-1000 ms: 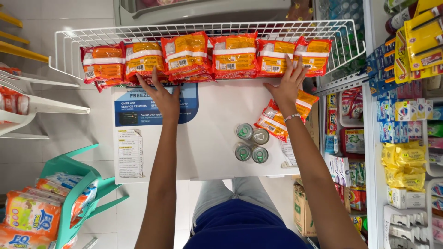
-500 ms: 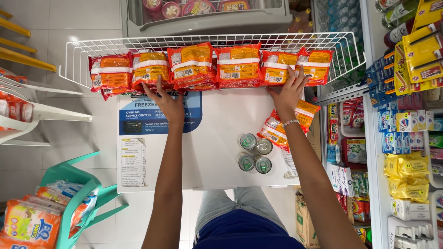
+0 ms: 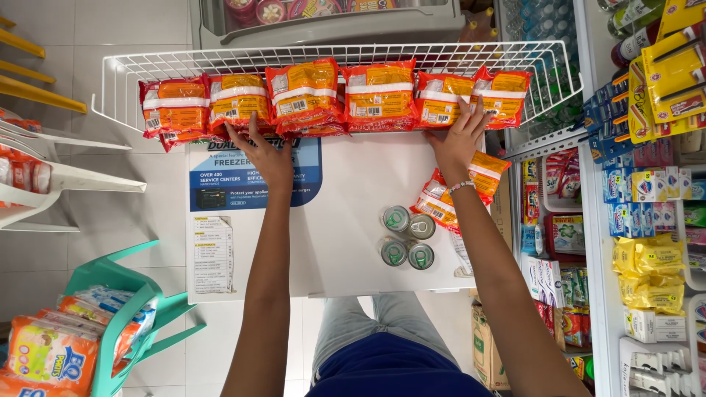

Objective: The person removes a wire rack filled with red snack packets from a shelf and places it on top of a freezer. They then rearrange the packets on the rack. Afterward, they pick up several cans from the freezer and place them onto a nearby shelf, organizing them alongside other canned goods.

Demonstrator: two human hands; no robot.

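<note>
White wire basket (image 3: 118,88) holds a row of orange-and-red snack packets (image 3: 379,95) along its near side. Against the frames just before, both hands have slid a little rightward along the row and the packets stand more evenly, so the straightening looks nearly done. Left hand (image 3: 266,153) lies flat and open on the row's lower edge; right hand (image 3: 456,140) presses open-fingered on the right-end packets, grasping nothing. Loose packets (image 3: 441,198) on the freezer worktop (image 3: 346,213) are partly hidden by the right forearm; fingertips are hard to make out.
</note>
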